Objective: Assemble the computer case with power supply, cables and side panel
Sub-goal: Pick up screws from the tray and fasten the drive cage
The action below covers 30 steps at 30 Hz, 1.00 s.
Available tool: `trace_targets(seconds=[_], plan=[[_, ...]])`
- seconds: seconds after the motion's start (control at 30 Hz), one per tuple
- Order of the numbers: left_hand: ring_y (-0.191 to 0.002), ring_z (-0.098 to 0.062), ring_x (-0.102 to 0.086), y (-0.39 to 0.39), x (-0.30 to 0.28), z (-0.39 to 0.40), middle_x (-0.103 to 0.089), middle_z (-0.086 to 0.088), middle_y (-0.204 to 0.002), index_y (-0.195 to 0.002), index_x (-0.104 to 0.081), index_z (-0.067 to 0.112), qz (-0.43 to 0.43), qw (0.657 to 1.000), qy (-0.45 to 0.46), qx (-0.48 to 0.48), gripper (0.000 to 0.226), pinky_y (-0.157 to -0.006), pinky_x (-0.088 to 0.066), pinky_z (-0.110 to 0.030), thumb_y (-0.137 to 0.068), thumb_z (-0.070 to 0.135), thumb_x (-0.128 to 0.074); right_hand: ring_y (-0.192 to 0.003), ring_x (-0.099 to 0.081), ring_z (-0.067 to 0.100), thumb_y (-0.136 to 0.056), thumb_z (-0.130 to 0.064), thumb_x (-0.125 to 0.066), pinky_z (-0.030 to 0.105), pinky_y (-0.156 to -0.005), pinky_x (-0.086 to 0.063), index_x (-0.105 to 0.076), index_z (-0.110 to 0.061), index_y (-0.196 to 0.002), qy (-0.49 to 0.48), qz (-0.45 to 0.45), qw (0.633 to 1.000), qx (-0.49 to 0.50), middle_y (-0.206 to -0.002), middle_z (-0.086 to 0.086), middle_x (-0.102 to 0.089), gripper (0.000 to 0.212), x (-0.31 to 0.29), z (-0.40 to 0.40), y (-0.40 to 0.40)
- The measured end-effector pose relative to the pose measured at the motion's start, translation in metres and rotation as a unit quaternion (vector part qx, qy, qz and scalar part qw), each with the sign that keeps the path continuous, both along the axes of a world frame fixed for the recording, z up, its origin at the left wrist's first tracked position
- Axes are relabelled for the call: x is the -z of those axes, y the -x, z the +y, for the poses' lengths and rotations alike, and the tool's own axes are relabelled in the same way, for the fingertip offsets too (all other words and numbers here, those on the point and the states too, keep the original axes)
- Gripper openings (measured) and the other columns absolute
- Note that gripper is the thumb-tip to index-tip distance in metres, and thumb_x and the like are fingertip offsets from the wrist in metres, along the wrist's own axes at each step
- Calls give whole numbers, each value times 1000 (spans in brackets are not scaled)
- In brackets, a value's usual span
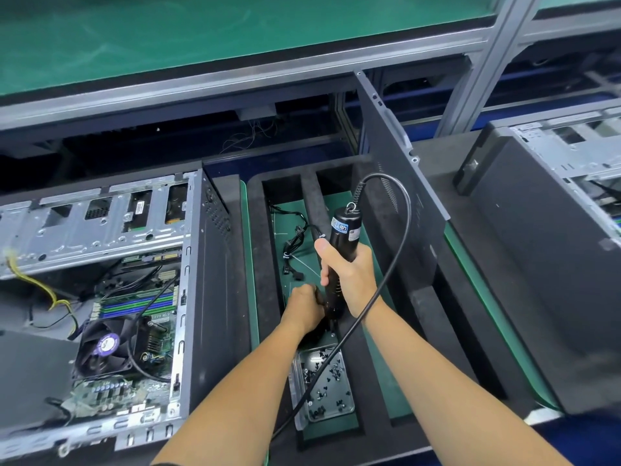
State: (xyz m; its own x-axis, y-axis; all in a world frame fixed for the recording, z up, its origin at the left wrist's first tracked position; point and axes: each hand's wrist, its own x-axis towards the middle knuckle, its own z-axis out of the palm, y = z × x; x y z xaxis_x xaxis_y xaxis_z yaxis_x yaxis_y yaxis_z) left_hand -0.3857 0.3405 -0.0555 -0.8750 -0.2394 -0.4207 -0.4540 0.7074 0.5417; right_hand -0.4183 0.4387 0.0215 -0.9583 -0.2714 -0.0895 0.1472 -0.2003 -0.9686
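The open computer case (pixel 201 280) lies at the left, showing its motherboard, fan and cables. My right hand (pixel 349 274) grips a black electric screwdriver (pixel 342 237) held upright over the foam tray slot. A black cord loops from the tool's top and runs down toward me. Curled at the tool's lower end is my left hand (pixel 304 307), touching the tip; whether it pinches a screw is hidden. A clear screw tray (pixel 299 391) with several black screws sits just below the hands. The dark side panel (pixel 403 183) stands on edge in the foam at the right.
A bundle of black cables (pixel 295 243) lies on the green mat beyond the hands. Black foam dividers (pixel 265 264) border the slot. A second computer case (pixel 554 230) stands at the right. An aluminium-framed shelf (pixel 235 79) runs overhead at the back.
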Motion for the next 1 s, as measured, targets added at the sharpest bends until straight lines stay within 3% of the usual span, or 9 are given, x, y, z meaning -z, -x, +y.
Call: trace_targets(seconds=[0.1, 0.17, 0.3, 0.4, 0.5, 0.63, 0.77, 0.9, 1.0], plan=[[-66, -23, -41, 4, -4, -5, -47, -3, -61, -58, -42, 11, 3, 994, -71, -80, 36, -55, -31, -22, -92, 9, -52, -45, -46, 22, -78, -40, -75, 30, -51, -46, -54, -16, -54, 12, 6, 1000, 2, -51, 11, -50, 40, -4, -2, 2], [-64, -18, -37, 9, -15, -6, -43, 2, -58, -54, -39, 14, 12, 983, -131, -126, 42, -48, -30, -20, -92, 5, -51, -44, -46, 23, -77, -42, -75, 30, -51, -45, -54, -17, -54, 17, 9, 1000, 8, -50, 11, -50, 40, -10, -4, 6], [-48, -13, -43, 29, -61, -8, -52, 8, -44, -46, -53, 17, 76, 936, -261, -225, 48, -46, -34, -17, -91, -2, -50, -44, -46, 25, -76, -43, -75, 34, -54, -45, -55, -18, -51, 44, 37, 998, 39, -50, 10, -50, 41, -38, -11, 17], [-51, -16, -46, 44, -115, -14, -54, 4, -50, -37, -57, 20, 138, 924, -283, -216, 52, -46, -35, -15, -84, -3, -50, -46, -46, 27, -80, -42, -74, 36, -59, -44, -54, -15, -49, 79, 83, 992, 52, -48, 13, -50, 46, -69, -20, 24], [-48, -9, -55, 46, -169, -27, -61, 5, -52, -47, -65, 20, 185, 912, -313, -190, 36, -44, -43, -17, -67, -5, -48, -46, -44, 28, -80, -41, -74, 38, -60, -42, -53, -18, -49, 137, 109, 982, 75, -47, 14, -49, 44, -106, -32, 25], [-57, -6, -59, 33, -214, -61, -68, 6, -64, -67, -72, 21, 251, 901, -315, -160, 18, -53, -47, -17, -80, 11, -65, -43, -45, 25, -78, -40, -76, 35, -56, -43, -55, -18, -55, 214, 129, 965, 73, -49, 10, -50, 38, -152, -55, 25], [-68, -11, -58, 11, -225, -102, -67, -2, -76, -81, -70, 13, 256, 908, -305, -127, 17, -62, -48, -21, -88, 1, -59, -40, -48, 20, -78, -36, -77, 32, -51, -42, -60, -25, -62, 253, 154, 953, 71, -51, 3, -52, 25, -189, -85, 24], [-59, -7, -55, -9, -226, -142, -58, -6, -72, -86, -63, 7, 262, 860, -429, -92, 18, -57, -45, -14, -96, -1, -50, -38, -48, 19, -77, -33, -76, 30, -50, -42, -63, -26, -65, 278, 157, 945, 67, -50, 2, -53, 19, -209, -123, 21], [-64, -10, -59, -19, -222, -180, -61, -7, -75, -94, -64, 3, 265, 826, -486, -106, 15, -61, -48, -15, -95, -2, -50, -38, -47, 18, -76, -31, -76, 30, -49, -41, -53, -15, -73, 287, 147, 944, 73, -48, 2, -52, 28, -217, -157, 15]])
